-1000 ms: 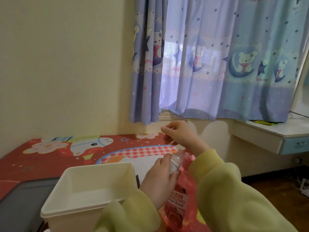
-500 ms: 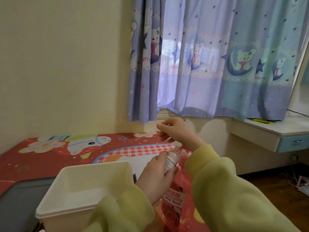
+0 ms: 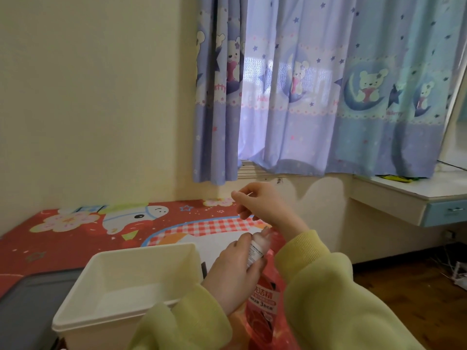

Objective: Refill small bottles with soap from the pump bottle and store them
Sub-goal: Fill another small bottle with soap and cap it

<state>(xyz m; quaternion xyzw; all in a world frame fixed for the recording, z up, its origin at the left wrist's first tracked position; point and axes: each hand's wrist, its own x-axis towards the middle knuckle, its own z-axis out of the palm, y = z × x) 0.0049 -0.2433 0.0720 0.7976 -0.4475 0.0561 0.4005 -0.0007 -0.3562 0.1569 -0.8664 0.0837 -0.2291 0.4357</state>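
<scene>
Hardly any change over the last second. Still grips the small bottle (image 3: 258, 250) in the left hand (image 3: 236, 271), tilted a little, label facing out, just above and in front of the red pump bottle (image 3: 264, 308). Still holds the right hand (image 3: 264, 205) raised above the bottle's neck and apart from it, fingertips drawn together in a pinch; cannot tell whether pinching a cap or nothing at all. Sits only slightly lower and further left in view than before, more likely from head motion than from the hands. Reads as a pause at the opening step: probably uncapped or about to be, not yet filled. Pump head not clearly seen behind the hands. White bin (image 3: 121, 281) on the tabletop (image 3: 63, 238), just left of the left hand; storing judged still ahead. Next calls for bringing the neck under the pump outlet and keeping it steady there.
</scene>
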